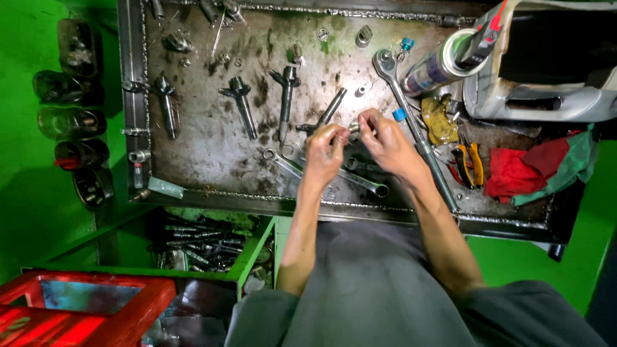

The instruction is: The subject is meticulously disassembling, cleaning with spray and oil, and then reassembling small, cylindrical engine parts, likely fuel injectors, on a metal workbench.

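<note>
Grimy steel bench [212, 160] lies under both hands: left hand [323, 151] and right hand [384, 138] pinch a small metal part [354, 127] between them, its axis unclear, equally near both.

The small metal part [353, 127] is mostly hidden by fingers [334, 136]; the white container [546, 64] is cut off.

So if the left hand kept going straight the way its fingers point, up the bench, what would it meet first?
Probably the dark injector-like part lying slantwise just beyond the left hand, past the small metal piece both hands pinch. Depth is unclear from above, so the left hand could pass over it toward the steel bench top.
</note>
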